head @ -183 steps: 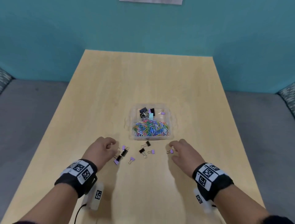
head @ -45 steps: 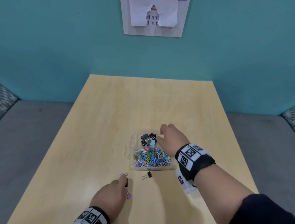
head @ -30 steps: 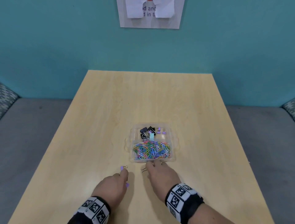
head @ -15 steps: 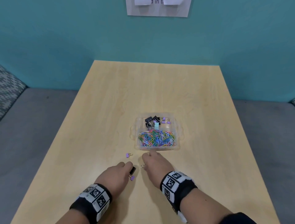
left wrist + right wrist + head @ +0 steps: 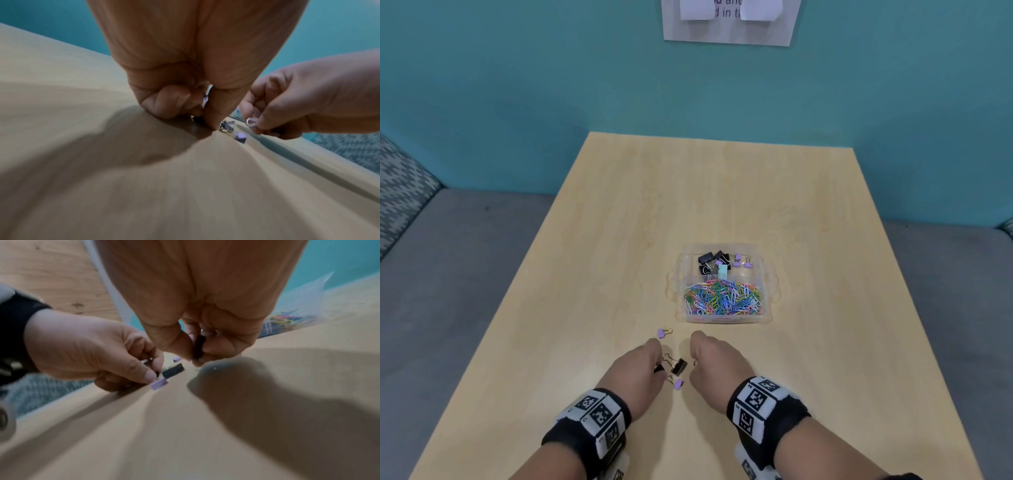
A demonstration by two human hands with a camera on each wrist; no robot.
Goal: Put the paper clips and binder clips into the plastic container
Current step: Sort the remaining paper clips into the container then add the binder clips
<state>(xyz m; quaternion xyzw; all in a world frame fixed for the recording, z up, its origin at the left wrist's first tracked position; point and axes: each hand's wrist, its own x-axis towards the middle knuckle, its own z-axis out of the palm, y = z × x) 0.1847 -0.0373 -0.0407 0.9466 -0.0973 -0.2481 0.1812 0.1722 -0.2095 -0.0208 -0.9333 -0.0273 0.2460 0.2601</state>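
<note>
Near the plastic container (image 5: 724, 318), the right hand (image 5: 717, 363) pinches a black binder clip (image 5: 199, 346); the left hand (image 5: 635, 368) pinches another black clip (image 5: 659, 369) on the counter (image 5: 619, 240).

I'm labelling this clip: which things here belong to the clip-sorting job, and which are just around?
Job:
- clear plastic container
- coloured paper clips
- black binder clip on the table
- two loose purple binder clips
- left hand, right hand

Around:
- wooden table
- wall notice
</note>
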